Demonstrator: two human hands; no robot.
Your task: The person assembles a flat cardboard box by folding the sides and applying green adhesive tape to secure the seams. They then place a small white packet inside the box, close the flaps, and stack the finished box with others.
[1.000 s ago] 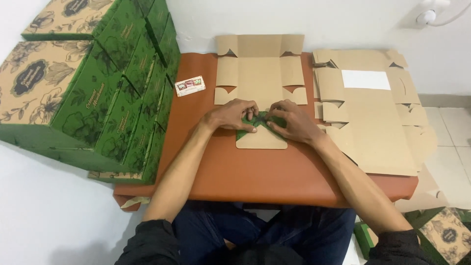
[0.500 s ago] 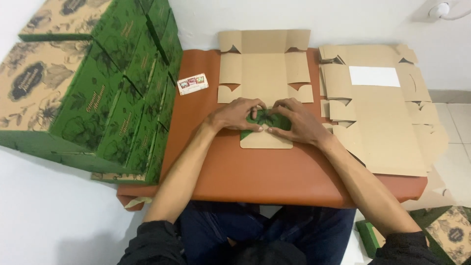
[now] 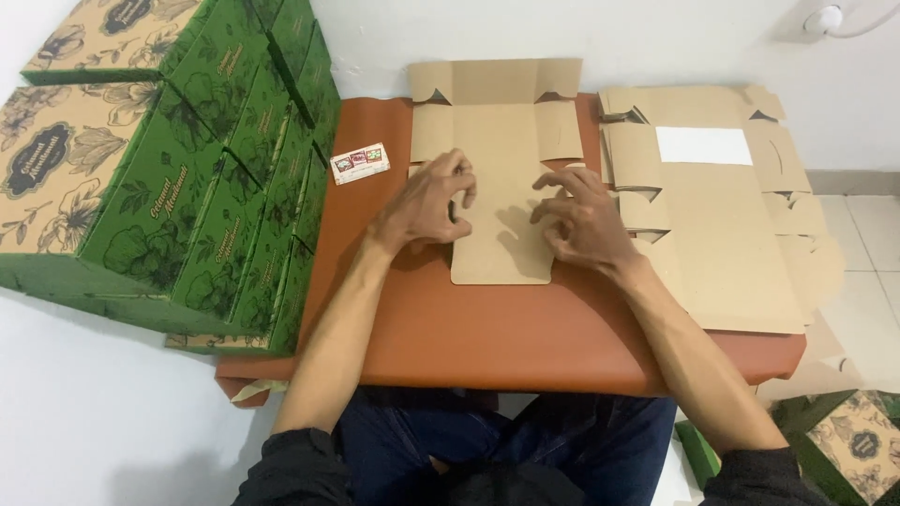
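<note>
Hands rest half-curled, gripping nothing: left hand (image 3: 427, 201) at nine o'clock, right hand (image 3: 581, 217) at three o'clock on flat brown cardboard box blank (image 3: 497, 150).

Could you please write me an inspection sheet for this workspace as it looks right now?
Surface: brown padded table top, largely covered by cardboard.
Job's things: flat cardboard box blank, plain side up, under both hands.
Clutter: stack of flat blanks to the right; small printed card; folded green floral boxes piled left.
Grippers: left hand and right hand rest apart on the blank, fingers curled.
Cables: white cord at the wall, top right.
Surroundings: white wall, tiled floor.
</note>
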